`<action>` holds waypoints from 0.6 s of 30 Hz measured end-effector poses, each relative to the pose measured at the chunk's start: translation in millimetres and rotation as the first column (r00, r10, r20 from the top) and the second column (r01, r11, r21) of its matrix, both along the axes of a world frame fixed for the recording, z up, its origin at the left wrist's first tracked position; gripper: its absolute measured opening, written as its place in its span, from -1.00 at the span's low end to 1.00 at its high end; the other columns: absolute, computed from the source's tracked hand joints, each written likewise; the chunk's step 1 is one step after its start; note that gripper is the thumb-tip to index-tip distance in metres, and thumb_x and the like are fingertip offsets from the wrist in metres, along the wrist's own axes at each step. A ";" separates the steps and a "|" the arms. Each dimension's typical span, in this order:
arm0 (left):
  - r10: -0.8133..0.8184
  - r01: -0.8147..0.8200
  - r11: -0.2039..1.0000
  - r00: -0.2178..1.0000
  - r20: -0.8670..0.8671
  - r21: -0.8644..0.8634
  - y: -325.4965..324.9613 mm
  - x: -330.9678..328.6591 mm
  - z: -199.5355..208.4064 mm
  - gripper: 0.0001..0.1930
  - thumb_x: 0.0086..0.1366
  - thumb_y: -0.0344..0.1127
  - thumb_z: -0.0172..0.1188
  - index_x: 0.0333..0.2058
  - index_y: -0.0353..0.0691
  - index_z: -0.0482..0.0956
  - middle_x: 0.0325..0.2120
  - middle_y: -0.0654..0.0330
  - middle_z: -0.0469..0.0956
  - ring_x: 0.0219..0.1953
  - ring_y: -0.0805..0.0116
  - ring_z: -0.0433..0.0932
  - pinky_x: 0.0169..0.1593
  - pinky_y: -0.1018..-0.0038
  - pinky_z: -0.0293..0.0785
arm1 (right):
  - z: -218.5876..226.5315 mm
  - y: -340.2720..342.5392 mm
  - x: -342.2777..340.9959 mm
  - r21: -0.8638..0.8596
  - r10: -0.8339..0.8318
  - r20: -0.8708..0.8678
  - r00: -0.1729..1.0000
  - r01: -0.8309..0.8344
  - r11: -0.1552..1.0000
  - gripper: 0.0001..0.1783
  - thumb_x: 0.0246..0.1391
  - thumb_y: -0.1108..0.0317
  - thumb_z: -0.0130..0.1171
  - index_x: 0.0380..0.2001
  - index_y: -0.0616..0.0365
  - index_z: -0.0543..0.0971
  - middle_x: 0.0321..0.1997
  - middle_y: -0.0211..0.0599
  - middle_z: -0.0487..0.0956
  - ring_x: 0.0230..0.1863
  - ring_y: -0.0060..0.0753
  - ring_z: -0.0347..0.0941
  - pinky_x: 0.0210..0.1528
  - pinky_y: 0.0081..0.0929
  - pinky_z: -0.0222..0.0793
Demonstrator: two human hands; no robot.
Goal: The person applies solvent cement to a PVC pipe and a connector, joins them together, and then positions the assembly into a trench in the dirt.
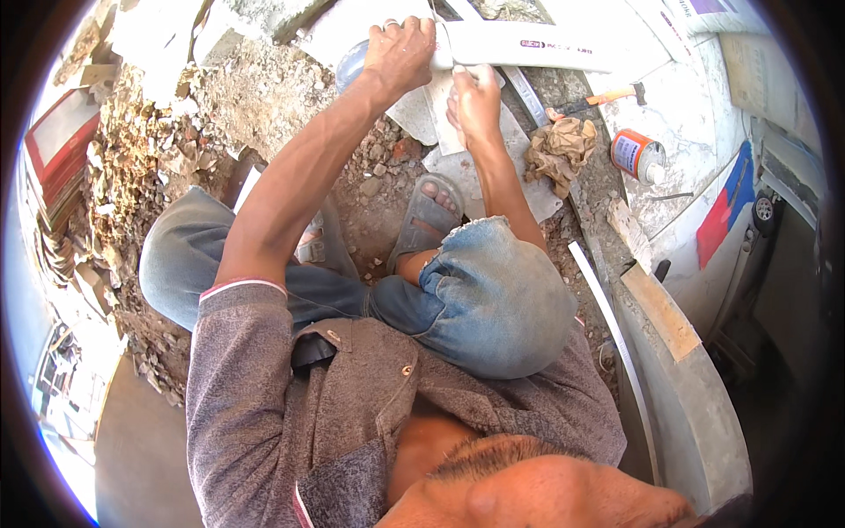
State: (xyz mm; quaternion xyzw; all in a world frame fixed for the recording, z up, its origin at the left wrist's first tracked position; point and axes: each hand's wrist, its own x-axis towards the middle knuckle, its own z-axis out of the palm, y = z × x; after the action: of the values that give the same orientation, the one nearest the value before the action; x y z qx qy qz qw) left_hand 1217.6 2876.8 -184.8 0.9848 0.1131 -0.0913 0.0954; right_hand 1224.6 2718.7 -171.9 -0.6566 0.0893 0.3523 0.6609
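A white plastic pipe (537, 46) lies crosswise at the far side, with a grey rounded end (350, 67) at its left. My left hand (402, 55) is closed over the pipe near that end, knuckles up. Just right of it, a thin line like a cord (448, 37) curves over the pipe toward my right hand. My right hand (475, 101) is closed in a fist at the pipe's near side; what its fingers grip is hidden. Below the hands lie a narrow pale strip (444, 114) and broken flat slabs (519, 176).
Right of the hands are crumpled brown paper (559, 154), an orange-labelled can (636, 156) and an orange-handled tool (616, 95). Rubble (264, 101) covers the ground to the left. A white strip (616, 339) and a concrete ledge (678, 387) run along my right side.
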 end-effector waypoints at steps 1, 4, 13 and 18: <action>0.007 -0.009 0.999 0.999 -0.047 -0.040 3.9 5.1 2.0 -0.54 0.06 -0.25 0.28 -0.09 -0.30 0.40 -0.21 0.05 0.52 -0.13 0.05 0.55 -0.14 0.06 0.45 | -0.5 3.9 1.7 -0.027 0.006 0.023 1.000 -0.006 1.000 -0.87 0.24 0.36 -0.01 -0.35 0.12 0.30 -0.71 -0.53 0.24 -0.78 -0.74 0.07 -0.78 -0.66 -0.04; 0.061 -0.068 0.996 0.992 -0.109 -0.061 10.3 9.1 8.0 -0.40 -0.04 -0.20 0.32 -0.03 -0.35 0.38 -0.13 -0.05 0.50 -0.10 -0.04 0.54 -0.08 0.03 0.45 | 14.2 -26.2 -27.8 -0.021 -0.040 -0.044 0.998 0.039 0.999 -0.87 0.23 0.36 0.00 -0.34 0.14 0.31 -0.69 -0.52 0.27 -0.75 -0.75 0.09 -0.76 -0.64 -0.03; 0.033 -0.035 0.998 0.999 -0.037 -0.045 4.9 4.6 4.2 -0.57 0.03 -0.28 0.28 -0.13 -0.29 0.43 -0.22 0.03 0.53 -0.12 0.02 0.56 -0.14 0.04 0.45 | -5.7 6.3 6.5 0.009 0.034 -0.002 0.999 -0.034 0.999 -0.87 0.24 0.35 -0.01 -0.30 0.16 0.31 -0.68 -0.51 0.27 -0.79 -0.71 0.08 -0.78 -0.64 -0.04; -0.022 0.024 1.000 0.997 -0.070 0.020 0.8 7.5 6.4 -0.58 0.04 -0.30 0.27 -0.12 -0.29 0.43 -0.22 0.04 0.53 -0.14 0.03 0.56 -0.14 0.05 0.44 | 17.3 -51.1 -37.6 0.048 -0.054 -0.002 0.999 0.055 0.997 -0.89 0.24 0.39 -0.01 -0.30 0.15 0.30 -0.72 -0.56 0.25 -0.80 -0.73 0.06 -0.80 -0.63 -0.08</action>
State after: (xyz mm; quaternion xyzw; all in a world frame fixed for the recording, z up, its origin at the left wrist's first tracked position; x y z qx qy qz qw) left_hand 1225.1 2877.5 -178.5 0.9831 0.1060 -0.1256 0.0802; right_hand 1187.0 2667.6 -154.5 -0.6377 0.0990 0.3366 0.6858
